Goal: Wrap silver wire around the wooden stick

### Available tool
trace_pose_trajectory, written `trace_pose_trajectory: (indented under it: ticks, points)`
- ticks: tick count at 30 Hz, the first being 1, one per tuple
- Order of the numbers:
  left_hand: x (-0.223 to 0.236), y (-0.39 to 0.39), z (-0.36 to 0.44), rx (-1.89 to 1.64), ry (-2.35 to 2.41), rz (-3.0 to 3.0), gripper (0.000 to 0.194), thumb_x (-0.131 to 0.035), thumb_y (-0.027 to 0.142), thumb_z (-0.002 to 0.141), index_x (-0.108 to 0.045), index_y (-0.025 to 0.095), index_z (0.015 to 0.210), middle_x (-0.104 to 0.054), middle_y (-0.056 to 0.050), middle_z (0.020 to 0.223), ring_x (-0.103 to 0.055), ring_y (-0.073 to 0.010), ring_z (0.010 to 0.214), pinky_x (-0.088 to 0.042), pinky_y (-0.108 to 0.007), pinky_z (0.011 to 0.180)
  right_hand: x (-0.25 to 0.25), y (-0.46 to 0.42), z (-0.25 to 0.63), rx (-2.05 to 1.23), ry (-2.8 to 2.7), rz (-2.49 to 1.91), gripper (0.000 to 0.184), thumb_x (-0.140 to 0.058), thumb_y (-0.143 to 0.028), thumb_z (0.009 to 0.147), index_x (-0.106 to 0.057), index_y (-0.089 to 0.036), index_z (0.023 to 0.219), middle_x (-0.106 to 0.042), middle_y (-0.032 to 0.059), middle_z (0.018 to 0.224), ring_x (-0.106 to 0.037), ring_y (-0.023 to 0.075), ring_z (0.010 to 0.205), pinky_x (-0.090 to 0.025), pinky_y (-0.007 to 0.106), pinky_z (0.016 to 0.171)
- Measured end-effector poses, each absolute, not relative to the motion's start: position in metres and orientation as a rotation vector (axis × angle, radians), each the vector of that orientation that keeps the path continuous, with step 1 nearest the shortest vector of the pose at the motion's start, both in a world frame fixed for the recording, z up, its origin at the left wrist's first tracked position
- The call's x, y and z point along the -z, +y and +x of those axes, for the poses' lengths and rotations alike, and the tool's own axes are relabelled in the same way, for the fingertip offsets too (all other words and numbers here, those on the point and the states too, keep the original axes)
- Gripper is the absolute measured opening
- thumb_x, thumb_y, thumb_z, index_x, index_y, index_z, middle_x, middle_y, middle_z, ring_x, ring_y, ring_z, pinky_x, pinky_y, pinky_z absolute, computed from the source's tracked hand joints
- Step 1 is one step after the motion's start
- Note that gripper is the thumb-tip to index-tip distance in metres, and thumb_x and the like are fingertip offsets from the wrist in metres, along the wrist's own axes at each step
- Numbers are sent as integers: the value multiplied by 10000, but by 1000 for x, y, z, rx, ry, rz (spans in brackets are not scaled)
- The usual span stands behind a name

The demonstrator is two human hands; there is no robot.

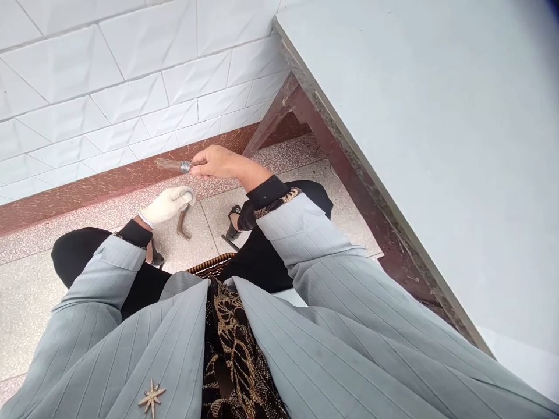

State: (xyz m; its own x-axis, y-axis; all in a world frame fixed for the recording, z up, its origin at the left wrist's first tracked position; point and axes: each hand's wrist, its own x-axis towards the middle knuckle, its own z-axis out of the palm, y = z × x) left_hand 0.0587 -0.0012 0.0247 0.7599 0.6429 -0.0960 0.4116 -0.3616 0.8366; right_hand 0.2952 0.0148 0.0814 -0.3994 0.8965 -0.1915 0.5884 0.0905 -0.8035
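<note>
My left hand [168, 205], in a white knit glove, is closed with thumb and fingers together. Beneath its fingertips hangs a bent brown stick-like piece [182, 226] with a hooked lower end. Whether that piece continues inside the glove is hard to see. Higher and to the right, my bare right hand [213, 162] grips a short brown stick wound with metal wire [170, 165]. The stick points left, and its wire winding [184, 167] sits right at my fingers. The two hands are apart, both above the tiled floor.
A large pale tabletop [428, 145] fills the right side, with a reddish-brown frame [323, 134] beneath its edge. White tiled wall [144, 70] rises ahead over a brown skirting [87, 201]. Part of a woven seat or basket [212, 266] shows between my knees.
</note>
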Motion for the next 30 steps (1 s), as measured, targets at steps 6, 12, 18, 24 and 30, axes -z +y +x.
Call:
trace_pose_trajectory:
  ticks: [6,12,18,24,30]
  points:
    - [-38,-4,59,-160,875,2231,359,-426,422,1044,-626,192,855,-668,-17,810,-602,-169,766,-473,-298,755,-81,15,282,-914,-2330,-1772,152,-716,-207,951,-801,-81,959,-704,77,826,-599,166,778,-355,298,698]
    - [-49,-3,58,63,982,2585,308,-439,360,1041,-686,197,953,-703,-57,832,-644,-219,778,-440,-319,715,-83,4,271,-935,-2618,-1838,188,-717,-179,956,-812,-37,1037,-752,154,918,-623,190,788,-343,318,677]
    - [-50,1,55,104,918,2782,348,-414,330,1065,-725,183,1014,-741,-77,893,-696,-225,859,-474,-313,757,-73,4,263,-1081,-2861,-1716,215,-717,-245,968,-815,-56,942,-726,103,811,-603,174,681,-335,310,630]
    - [-47,8,52,-29,828,2762,355,-419,319,1046,-746,182,1026,-757,-71,926,-710,-212,878,-521,-319,800,-70,4,268,-1487,-2840,-1356,158,-678,-174,978,-800,-74,969,-656,11,701,-565,125,639,-362,265,636]
    - [-42,16,46,-180,843,2442,373,-448,390,1026,-755,178,1035,-789,-58,978,-711,-203,905,-560,-335,866,-83,4,279,-1601,-2691,-1164,137,-680,-138,947,-737,-102,827,-588,-37,608,-538,102,601,-349,251,627]
